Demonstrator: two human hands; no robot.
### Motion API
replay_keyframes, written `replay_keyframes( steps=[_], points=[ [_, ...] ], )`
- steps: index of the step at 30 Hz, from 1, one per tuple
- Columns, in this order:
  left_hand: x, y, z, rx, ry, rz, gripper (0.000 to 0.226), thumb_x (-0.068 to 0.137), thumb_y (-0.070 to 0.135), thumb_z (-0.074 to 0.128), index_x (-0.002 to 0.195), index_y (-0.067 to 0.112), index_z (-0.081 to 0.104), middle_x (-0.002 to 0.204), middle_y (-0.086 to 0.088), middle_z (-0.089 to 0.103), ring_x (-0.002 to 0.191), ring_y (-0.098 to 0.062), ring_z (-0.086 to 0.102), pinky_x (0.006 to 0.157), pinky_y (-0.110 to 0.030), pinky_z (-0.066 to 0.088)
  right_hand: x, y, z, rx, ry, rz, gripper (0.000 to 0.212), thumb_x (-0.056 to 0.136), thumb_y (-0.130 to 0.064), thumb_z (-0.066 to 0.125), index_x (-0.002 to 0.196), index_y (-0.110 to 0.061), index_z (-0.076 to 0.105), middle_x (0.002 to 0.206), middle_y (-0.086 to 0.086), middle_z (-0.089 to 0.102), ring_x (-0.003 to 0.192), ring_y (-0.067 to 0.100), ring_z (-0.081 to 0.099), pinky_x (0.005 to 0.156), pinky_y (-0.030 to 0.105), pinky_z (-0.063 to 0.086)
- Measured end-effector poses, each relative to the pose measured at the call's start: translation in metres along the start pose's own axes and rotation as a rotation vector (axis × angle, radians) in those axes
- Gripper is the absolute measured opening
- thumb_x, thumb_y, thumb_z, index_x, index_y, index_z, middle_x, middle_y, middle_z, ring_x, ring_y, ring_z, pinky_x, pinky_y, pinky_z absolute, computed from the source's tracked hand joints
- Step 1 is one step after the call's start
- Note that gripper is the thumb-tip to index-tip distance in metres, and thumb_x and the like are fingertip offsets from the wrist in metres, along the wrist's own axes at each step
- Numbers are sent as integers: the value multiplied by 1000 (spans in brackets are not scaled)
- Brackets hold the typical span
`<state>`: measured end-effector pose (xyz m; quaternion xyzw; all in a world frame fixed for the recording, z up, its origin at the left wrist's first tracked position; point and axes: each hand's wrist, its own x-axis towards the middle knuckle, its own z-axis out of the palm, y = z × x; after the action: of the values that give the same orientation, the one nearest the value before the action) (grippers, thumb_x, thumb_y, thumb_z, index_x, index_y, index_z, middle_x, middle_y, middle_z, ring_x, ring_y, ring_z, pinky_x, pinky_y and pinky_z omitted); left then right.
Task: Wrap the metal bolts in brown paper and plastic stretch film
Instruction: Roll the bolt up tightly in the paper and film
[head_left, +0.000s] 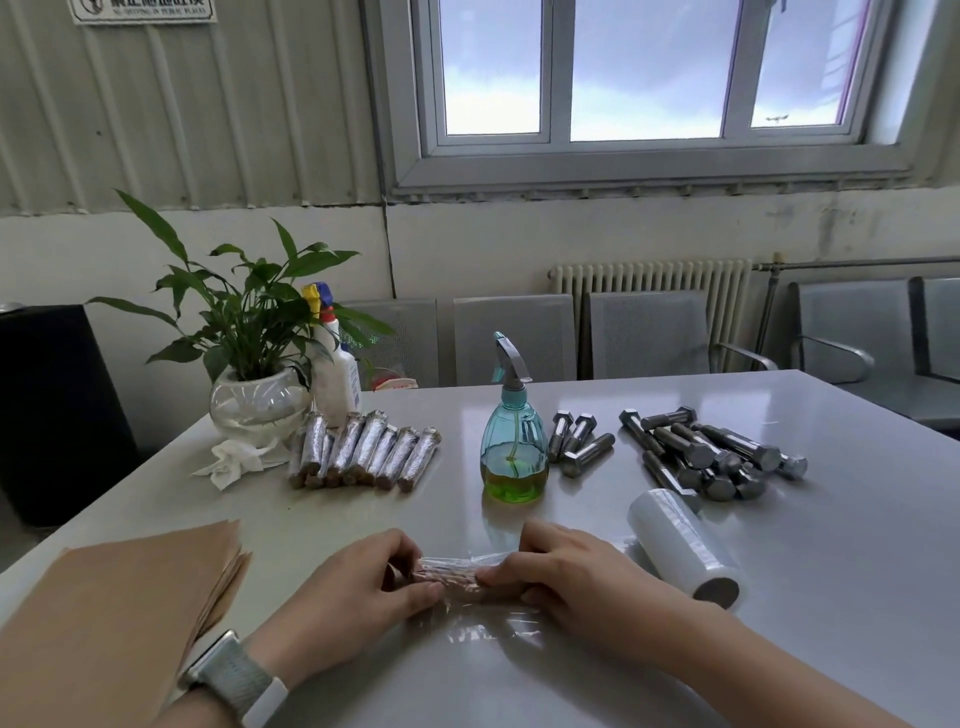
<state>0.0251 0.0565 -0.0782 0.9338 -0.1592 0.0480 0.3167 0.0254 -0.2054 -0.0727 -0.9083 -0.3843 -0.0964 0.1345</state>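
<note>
A bolt rolled in brown paper (451, 576) lies crosswise on the white table (779, 597), with clear stretch film (483, 626) partly around it and spread toward me. My left hand (358, 587) grips its left end. My right hand (566, 577) holds the right end, thumb pressing on top. The stretch film roll (683, 553) lies just right of my right hand. A stack of brown paper sheets (119, 613) sits at the near left. Several bare bolts (711, 457) are piled at the far right, with three more bolts (576, 441) beside the sprayer.
Several wrapped bolts (363, 449) lie in a row at the back left. A teal spray bottle (514, 436) stands mid-table. A potted plant (254, 364), a white spray bottle (335, 369) and crumpled tissue (234, 460) are at the far left corner. Metal chairs (644, 335) line the wall.
</note>
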Motion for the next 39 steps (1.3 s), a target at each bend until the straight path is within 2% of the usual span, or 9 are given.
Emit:
replay_keyframes(
  steps=[4, 7, 11, 14, 18, 23, 28, 34, 39],
  points=[
    [4, 9, -2, -358, 45, -40, 24, 70, 34, 83, 81, 20, 67, 79, -2, 71, 62, -9, 61, 60, -25, 48, -2, 3, 2, 46, 37, 32, 38, 93, -20, 53, 125, -38, 57, 106, -3, 53, 95, 17, 54, 83, 29, 45],
    [12, 22, 0, -559, 118, -48, 28, 63, 33, 87, 84, 28, 70, 77, -4, 72, 64, -9, 64, 61, -19, 50, -4, 4, 5, 99, 90, 69, 30, 89, -15, 57, 115, -28, 60, 107, -2, 56, 99, 19, 54, 86, 26, 42],
    [23, 38, 1, -611, 145, 5, 30, 68, 27, 85, 93, 34, 71, 72, 4, 66, 62, -6, 58, 60, -17, 49, -10, 3, 8, 99, 155, 109, 23, 86, -20, 60, 109, -26, 57, 106, -5, 56, 99, 16, 52, 87, 29, 42],
    [32, 55, 10, -630, 153, 48, 19, 70, 30, 83, 87, 28, 73, 65, 11, 61, 58, -4, 50, 56, -16, 43, -14, 3, 10, 92, 186, 138, 21, 86, -25, 62, 105, -24, 54, 103, -7, 54, 97, 12, 46, 84, 26, 41],
    [46, 83, 35, -717, 257, 119, 26, 66, 36, 83, 79, 17, 71, 63, 7, 63, 57, -4, 58, 54, -14, 45, -17, 3, 11, 129, 232, 192, 21, 81, -24, 67, 90, -25, 48, 90, -16, 49, 90, 8, 45, 79, 24, 41],
    [64, 104, 63, -827, 371, -8, 28, 68, 32, 83, 62, 19, 58, 55, 7, 53, 53, -9, 49, 50, -17, 43, -19, 3, 15, 139, 257, 232, 21, 81, -26, 65, 89, -24, 45, 93, -9, 56, 91, 13, 47, 80, 31, 42],
    [64, 108, 83, -1209, 305, -174, 25, 71, 21, 80, 76, 1, 65, 68, -10, 53, 62, -19, 52, 52, -28, 46, -18, 2, 17, 165, 275, 246, 22, 78, -24, 64, 92, -23, 46, 90, -9, 55, 86, 12, 45, 76, 27, 39],
    [59, 107, 89, -1096, 282, -145, 20, 81, 16, 73, 64, 14, 62, 65, -9, 55, 62, -18, 53, 55, -31, 48, -21, -3, 15, 193, 280, 274, 25, 78, -20, 63, 98, -25, 49, 98, -7, 57, 92, 13, 48, 81, 30, 43],
    [59, 109, 87, -849, 308, -60, 21, 81, 3, 67, 71, -12, 57, 63, -8, 54, 54, -9, 49, 51, -15, 43, -28, -4, 1, -89, 82, 300, 20, 92, -25, 50, 106, -25, 65, 102, -3, 55, 100, 17, 48, 85, 33, 43]
  ],
)
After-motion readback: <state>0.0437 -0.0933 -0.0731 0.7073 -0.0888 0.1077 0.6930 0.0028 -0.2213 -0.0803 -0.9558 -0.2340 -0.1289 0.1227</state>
